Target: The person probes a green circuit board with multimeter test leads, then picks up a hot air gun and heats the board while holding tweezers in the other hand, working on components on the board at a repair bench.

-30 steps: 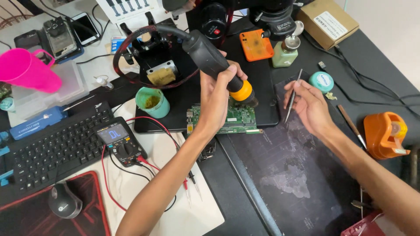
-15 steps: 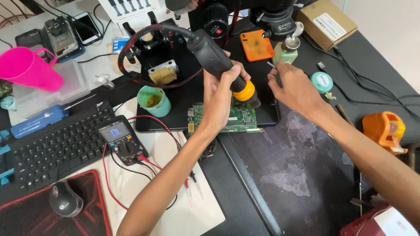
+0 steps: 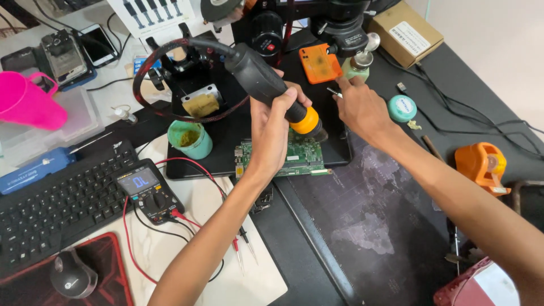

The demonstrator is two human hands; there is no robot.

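Left hand point(image 3: 272, 133) fingers wrapped tight round black hot-air handle with orange collar point(image 3: 266, 85), nozzle over green circuit board point(image 3: 294, 156) at desk centre. Right hand point(image 3: 362, 107) pinches thin metal tweezers point(image 3: 333, 90) far right of board. Heating step; tweezers likely return next.

We count two hands point(image 3: 272, 133), one hot-air handle point(image 3: 266, 85) inside the left fingers and one green circuit board point(image 3: 294, 156) just below them. Beyond the right fingers point(image 3: 345, 88) we see one orange case point(image 3: 320, 63) and one small green bottle point(image 3: 356, 69). Well off to the left fingers' side sit one multimeter point(image 3: 144, 190), one keyboard point(image 3: 51, 209), one mouse point(image 3: 71, 275), one pink cup point(image 3: 25, 102) and two phones point(image 3: 79, 51).
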